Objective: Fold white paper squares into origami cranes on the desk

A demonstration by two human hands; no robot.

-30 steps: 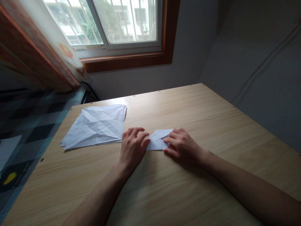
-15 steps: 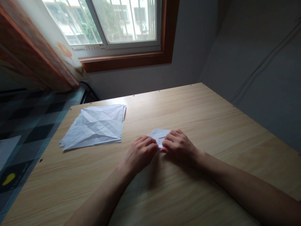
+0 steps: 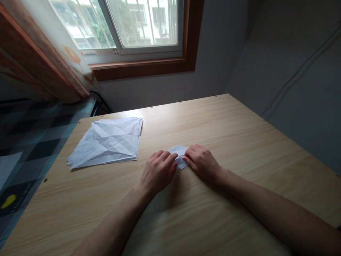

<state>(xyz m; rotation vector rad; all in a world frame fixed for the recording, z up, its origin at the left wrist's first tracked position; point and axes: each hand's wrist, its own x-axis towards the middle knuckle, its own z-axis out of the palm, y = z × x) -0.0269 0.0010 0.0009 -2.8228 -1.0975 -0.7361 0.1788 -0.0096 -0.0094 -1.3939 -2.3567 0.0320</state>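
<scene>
A small folded piece of white paper (image 3: 179,149) lies on the wooden table (image 3: 213,124), partly covered by my fingers. My left hand (image 3: 161,169) is on its left side, with the fingers curled and the thumb and index finger at the paper. From the right, my right hand (image 3: 201,160) closes on the other side of the paper, fingers bent together. Both hands rest low over the tabletop, a narrow gap between their fingertips. The paper's near corner shows below the gap.
A stack of creased white paper sheets (image 3: 114,140) lies at the table's left. Beyond the left edge is a checked cloth (image 3: 32,142) with another white sheet (image 3: 7,167). A window (image 3: 149,25) and an orange curtain (image 3: 39,53) are behind.
My fingers have shifted on the folded paper; its near corner now shows between my hands. My right hand has moved slightly left. The paper stack stays put.
</scene>
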